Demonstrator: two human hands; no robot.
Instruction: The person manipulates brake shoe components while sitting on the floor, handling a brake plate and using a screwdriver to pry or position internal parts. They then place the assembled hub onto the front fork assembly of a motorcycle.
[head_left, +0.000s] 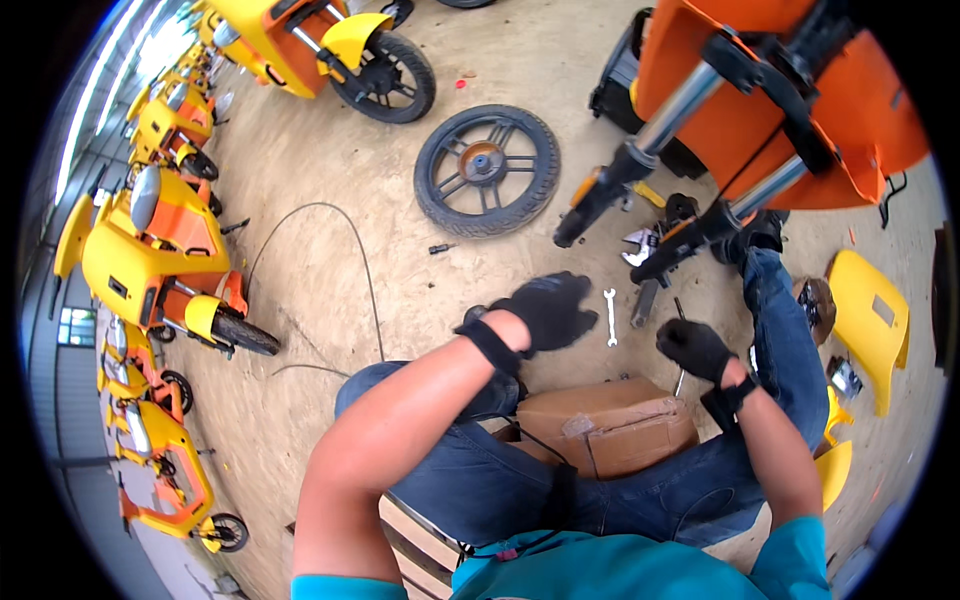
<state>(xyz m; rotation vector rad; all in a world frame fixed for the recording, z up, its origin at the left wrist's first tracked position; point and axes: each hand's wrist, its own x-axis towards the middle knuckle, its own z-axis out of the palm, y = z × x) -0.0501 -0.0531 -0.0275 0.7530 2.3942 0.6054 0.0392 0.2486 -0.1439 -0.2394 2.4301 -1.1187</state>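
My right hand (697, 350), in a black glove, is closed around a thin metal rod (682, 383); its dark upper end sticks out above the fist. My left hand (552, 312), also gloved in black, hovers over the floor with its fingers loosely apart and nothing visible in them. Between the hands lies a small silver open-end wrench (612, 318). Beyond it, an adjustable wrench (640, 246) rests beside the bare fork legs (700, 235) of an orange scooter (775, 75). A detached wheel (487, 172) with its tyre lies flat ahead.
A brown cardboard box (607, 430) sits between my legs. A yellow body panel (868, 325) lies at the right. A thin cable (372, 275) curves over the floor at the left, and a small black part (441, 249) lies near the wheel. Several yellow scooters (150, 260) stand along the left.
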